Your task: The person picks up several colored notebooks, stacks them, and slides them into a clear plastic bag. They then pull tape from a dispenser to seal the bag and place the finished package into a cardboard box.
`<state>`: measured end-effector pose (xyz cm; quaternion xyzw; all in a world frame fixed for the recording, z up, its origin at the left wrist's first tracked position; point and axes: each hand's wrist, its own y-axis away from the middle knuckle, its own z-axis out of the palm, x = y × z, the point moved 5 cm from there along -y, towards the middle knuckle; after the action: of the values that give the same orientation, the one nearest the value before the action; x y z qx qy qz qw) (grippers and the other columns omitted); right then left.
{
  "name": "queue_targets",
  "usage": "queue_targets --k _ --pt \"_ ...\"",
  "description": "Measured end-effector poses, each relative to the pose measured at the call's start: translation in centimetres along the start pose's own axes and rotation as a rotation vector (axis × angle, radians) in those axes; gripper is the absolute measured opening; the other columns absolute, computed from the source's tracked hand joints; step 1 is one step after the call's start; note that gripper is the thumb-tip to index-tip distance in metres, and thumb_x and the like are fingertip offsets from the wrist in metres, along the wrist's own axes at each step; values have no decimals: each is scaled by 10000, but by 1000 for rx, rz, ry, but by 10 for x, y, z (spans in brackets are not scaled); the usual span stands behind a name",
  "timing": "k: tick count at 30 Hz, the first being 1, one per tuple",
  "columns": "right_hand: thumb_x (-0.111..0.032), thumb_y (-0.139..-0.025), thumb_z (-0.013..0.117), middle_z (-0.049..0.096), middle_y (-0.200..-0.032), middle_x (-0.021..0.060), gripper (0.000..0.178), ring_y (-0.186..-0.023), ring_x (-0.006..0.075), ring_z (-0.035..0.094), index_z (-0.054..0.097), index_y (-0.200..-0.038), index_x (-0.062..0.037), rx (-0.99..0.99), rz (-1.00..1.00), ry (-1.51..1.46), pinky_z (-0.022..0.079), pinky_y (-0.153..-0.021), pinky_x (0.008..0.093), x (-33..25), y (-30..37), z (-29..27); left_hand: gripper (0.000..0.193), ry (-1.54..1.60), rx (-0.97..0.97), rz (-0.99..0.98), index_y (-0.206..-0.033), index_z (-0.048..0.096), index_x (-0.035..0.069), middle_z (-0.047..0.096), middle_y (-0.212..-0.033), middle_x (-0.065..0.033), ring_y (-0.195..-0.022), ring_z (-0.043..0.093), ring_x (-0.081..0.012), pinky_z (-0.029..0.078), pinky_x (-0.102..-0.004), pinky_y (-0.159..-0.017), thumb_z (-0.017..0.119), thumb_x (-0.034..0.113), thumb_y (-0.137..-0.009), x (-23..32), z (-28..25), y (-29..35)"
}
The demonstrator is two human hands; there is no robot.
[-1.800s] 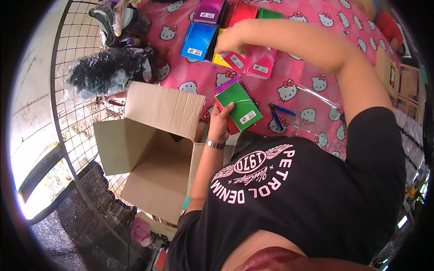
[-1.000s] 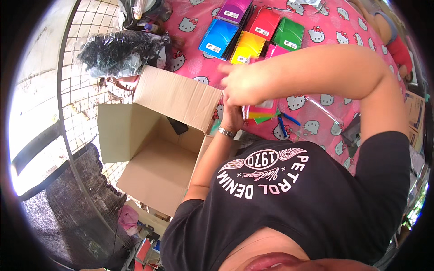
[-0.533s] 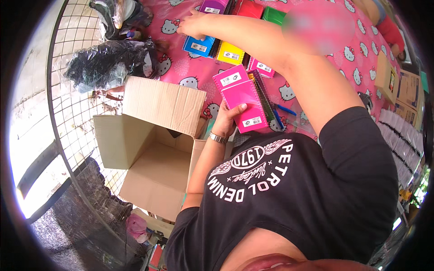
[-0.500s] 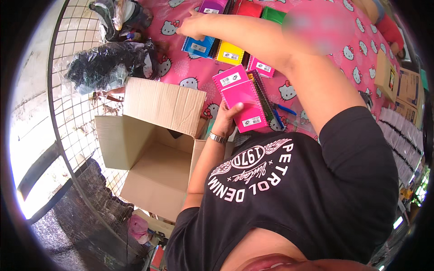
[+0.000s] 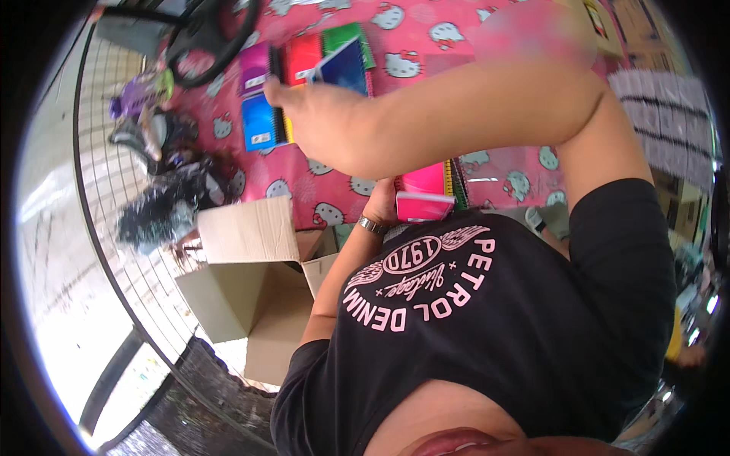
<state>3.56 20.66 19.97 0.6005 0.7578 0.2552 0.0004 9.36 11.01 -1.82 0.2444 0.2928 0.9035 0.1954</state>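
Observation:
My left hand point(image 5: 382, 201) grips a stack of spiral notebooks close to my shirt, with pink notebooks point(image 5: 426, 207) on top and dark and yellow spiral edges beside them. My right arm reaches across to the left, and its hand point(image 5: 323, 121), slightly blurred, holds a tilted dark blue notebook point(image 5: 346, 70). Around that hand on the table lie a purple notebook point(image 5: 255, 68), a light blue notebook point(image 5: 260, 121), a red notebook point(image 5: 303, 55) and a green notebook point(image 5: 346, 36). A yellow one is mostly covered by the hand.
A pink character-print cloth point(image 5: 304, 190) covers the table. An open cardboard box point(image 5: 247, 228) stands at my left, beside a wire mesh wall point(image 5: 99, 182). Black plastic bags point(image 5: 163, 201) lie beyond it. Bundled white packs point(image 5: 661, 114) and cartons point(image 5: 646, 26) are at the right.
The view has shifted. My right hand, earlier over the blue and purple notebooks, now holds a dark blue notebook nearer to me. The top pink notebook in my left hand has tilted.

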Motion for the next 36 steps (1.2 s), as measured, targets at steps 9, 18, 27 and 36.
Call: queue_targets --k 9,18,27,36 --pt "-499 -848 428 643 -1061 68 507 -1118 187 520 681 -1021 -95 -411 -245 -385 322 -1021 415 -89 91 113 794 -227 -148 -80 -1325 418 57 539 -1254 -115 -1103 553 -259 451 -412 -956 413 687 -841 -55 60 -23" --pt "-490 -829 558 565 -1167 110 578 -1189 299 472 522 -1216 -62 348 570 -844 277 -1049 492 -111 184 143 876 -65 -277 -68 -1341 397 53 533 -1259 -137 -1110 550 -271 458 -419 -948 382 747 -807 -100 61 -57" --pt "-307 -701 800 397 -1363 226 1051 -1221 285 450 122 -1450 -18 832 1117 -2276 349 -1029 359 -148 244 286 704 -350 -96 89 -1279 455 42 564 -1199 -142 -1058 571 -274 465 -410 -926 449 597 -846 -64 105 -93" --pt "-98 -593 817 471 -1242 109 1035 -1191 272 468 214 -1434 -94 1114 1037 -1482 368 -1017 372 -140 229 343 802 -1132 -232 568 -1256 351 45 503 -1211 -115 -1146 505 -238 418 -365 -973 781 -7 -580 -58 92 -129"
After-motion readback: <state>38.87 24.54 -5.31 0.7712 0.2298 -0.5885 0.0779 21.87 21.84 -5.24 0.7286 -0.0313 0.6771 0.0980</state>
